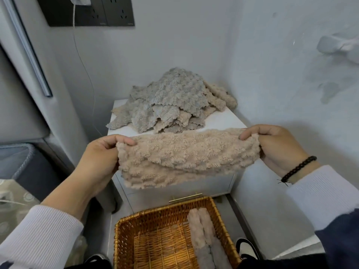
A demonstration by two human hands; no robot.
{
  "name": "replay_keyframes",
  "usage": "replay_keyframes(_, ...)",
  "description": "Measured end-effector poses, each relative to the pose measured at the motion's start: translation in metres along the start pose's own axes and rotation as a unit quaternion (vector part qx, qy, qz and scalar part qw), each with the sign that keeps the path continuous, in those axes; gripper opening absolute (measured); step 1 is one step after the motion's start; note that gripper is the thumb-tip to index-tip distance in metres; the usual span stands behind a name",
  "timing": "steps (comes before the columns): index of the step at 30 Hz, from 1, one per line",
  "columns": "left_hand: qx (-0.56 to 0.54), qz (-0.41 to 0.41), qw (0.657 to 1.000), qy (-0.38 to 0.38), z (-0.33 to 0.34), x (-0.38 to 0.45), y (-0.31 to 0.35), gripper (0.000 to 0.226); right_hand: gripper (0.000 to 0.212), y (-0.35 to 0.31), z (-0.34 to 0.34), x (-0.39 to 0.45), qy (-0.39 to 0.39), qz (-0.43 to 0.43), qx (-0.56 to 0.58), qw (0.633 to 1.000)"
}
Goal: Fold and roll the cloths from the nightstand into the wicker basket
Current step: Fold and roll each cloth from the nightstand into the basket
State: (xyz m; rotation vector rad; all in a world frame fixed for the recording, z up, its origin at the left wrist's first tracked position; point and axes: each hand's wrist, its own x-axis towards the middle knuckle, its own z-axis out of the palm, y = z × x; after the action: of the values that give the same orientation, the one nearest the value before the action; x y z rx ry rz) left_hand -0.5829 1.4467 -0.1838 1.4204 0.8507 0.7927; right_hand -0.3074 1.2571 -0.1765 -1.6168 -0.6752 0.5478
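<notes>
Nearest, the wicker basket (124,239) sits on the floor below the hands, and along its right wall lie four rolled cloths (204,235): two pinkish ones farther in and two greyish ones closer to the camera, laid end to end in two rows, their long axes running away from the viewer. Two dark shoes (246,249) show, one on either side of the basket.

Above it, one beige cloth (186,158) is held in the air between both hands, folded over on itself, its long axis running left to right, level, with the lower edge sagging slightly. The left hand (101,158) pinches the cloth's left end, thumb on top and fingers curled underneath. The right hand (279,150) pinches the right end the same way, thumb pressed on the top edge; a black bead bracelet (297,168) circles that wrist.

Beyond, the white nightstand (223,121) stands in the corner and carries a loose pile of cloths (171,101), grey ones on top and beige ones beneath and at the right; their number cannot be told. One white cable (77,47) hangs down the wall at left.
</notes>
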Motion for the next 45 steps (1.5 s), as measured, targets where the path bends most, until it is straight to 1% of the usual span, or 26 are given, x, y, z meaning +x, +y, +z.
replay_keyframes(3,0.007,-0.030,0.999,0.022,-0.009,0.007,0.001,0.029,0.058,0.000,0.010,0.006,0.000,0.022,-0.008,1.000)
replay_keyframes(5,0.057,-0.042,0.997,0.043,-0.017,0.017,-0.004,0.027,0.051,-0.002,0.020,0.009,0.007,0.001,-0.065,0.998)
replay_keyframes(8,0.152,-0.024,0.984,0.095,-0.026,0.028,-0.007,0.015,0.046,-0.001,0.042,0.017,0.034,-0.042,-0.147,0.988)
replay_keyframes(10,0.210,-0.004,0.968,0.140,-0.030,0.035,-0.010,0.015,0.048,0.002,0.058,0.024,0.065,-0.052,-0.164,0.983)
replay_keyframes(12,0.229,-0.001,0.959,0.168,-0.030,0.040,-0.010,0.021,0.045,0.006,0.072,0.033,0.091,-0.042,-0.169,0.980)
replay_keyframes(14,0.220,-0.010,0.959,0.178,-0.027,0.044,-0.011,0.024,0.041,0.008,0.085,0.042,0.098,-0.019,-0.156,0.983)
replay_keyframes(17,0.196,-0.022,0.963,0.182,-0.027,0.052,-0.012,0.025,0.037,0.013,0.098,0.053,0.102,0.006,-0.098,0.990)
replay_keyframes(21,0.102,-0.072,0.972,0.198,-0.034,0.063,-0.013,0.025,0.027,0.013,0.108,0.068,0.113,0.045,-0.056,0.991)
replay_keyframes(22,0.076,-0.090,0.973,0.200,-0.034,0.066,-0.013,0.024,0.028,0.013,0.110,0.073,0.110,0.060,-0.049,0.991)
replay_keyframes(23,0.046,-0.109,0.973,0.199,-0.033,0.069,-0.012,0.024,0.035,0.012,0.113,0.075,0.107,0.075,-0.037,0.991)
replay_keyframes(24,0.017,-0.126,0.973,0.192,-0.032,0.071,-0.012,0.024,0.041,0.008,0.115,0.076,0.106,0.076,-0.037,0.991)
replay_keyframes(25,-0.007,-0.143,0.973,0.181,-0.031,0.073,-0.011,0.023,0.042,0.008,0.116,0.080,0.113,0.073,-0.037,0.990)
replay_keyframes(27,-0.029,-0.147,0.978,0.148,-0.029,0.075,-0.010,0.019,0.035,0.012,0.118,0.084,0.119,0.100,0.015,0.988)
replay_keyframes(28,-0.020,-0.134,0.982,0.132,-0.030,0.076,-0.011,0.020,0.027,0.014,0.119,0.083,0.101,0.101,0.024,0.989)
replay_keyframes(29,0.011,-0.113,0.986,0.118,-0.031,0.076,-0.013,0.025,0.018,0.018,0.120,0.083,0.085,0.096,0.002,0.992)
replay_keyframes(30,0.060,-0.090,0.989,0.104,-0.033,0.077,-0.017,0.033,0.026,0.022,0.120,0.084,0.061,0.089,-0.024,0.994)
replay_keyframes(31,0.103,-0.070,0.988,0.091,-0.033,0.076,-0.020,0.041,0.044,0.025,0.119,0.086,0.049,0.081,-0.051,0.994)
replay_keyframes(32,0.127,-0.053,0.987,0.083,-0.033,0.076,-0.023,0.044,0.054,0.024,0.118,0.086,0.047,0.078,-0.074,0.993)
replay_keyframes(33,0.135,-0.041,0.987,0.082,-0.032,0.076,-0.025,0.042,0.057,0.027,0.117,0.089,0.052,0.070,-0.093,0.992)
replay_keyframes(35,0.135,-0.023,0.986,0.092,-0.032,0.077,-0.028,0.036,0.051,0.026,0.114,0.093,0.066,0.057,-0.114,0.990)
replay_keyframes(37,0.119,-0.028,0.986,0.110,-0.033,0.079,-0.028,0.032,0.041,0.026,0.112,0.095,0.082,0.047,-0.128,0.987)
replay_keyframes(38,0.113,-0.033,0.986,0.119,-0.035,0.081,-0.029,0.031,0.032,0.023,0.111,0.095,0.087,0.041,-0.127,0.987)
replay_keyframes(40,0.110,-0.047,0.983,0.137,-0.038,0.083,-0.030,0.026,0.008,0.024,0.113,0.097,0.092,0.040,-0.137,0.985)
replay_keyframes(42,0.102,-0.062,0.981,0.153,-0.038,0.086,-0.031,0.022,0.033,0.026,0.113,0.102,0.085,0.036,-0.162,0.982)
replay_keyframes(43,0.096,-0.069,0.981,0.157,-0.036,0.087,-0.030,0.021,0.036,0.027,0.113,0.103,0.084,0.035,-0.168,0.982)
replay_keyframes(45,0.092,-0.082,0.981,0.151,-0.034,0.087,-0.028,0.022,0.029,0.024,0.112,0.103,0.079,0.043,-0.177,0.980)
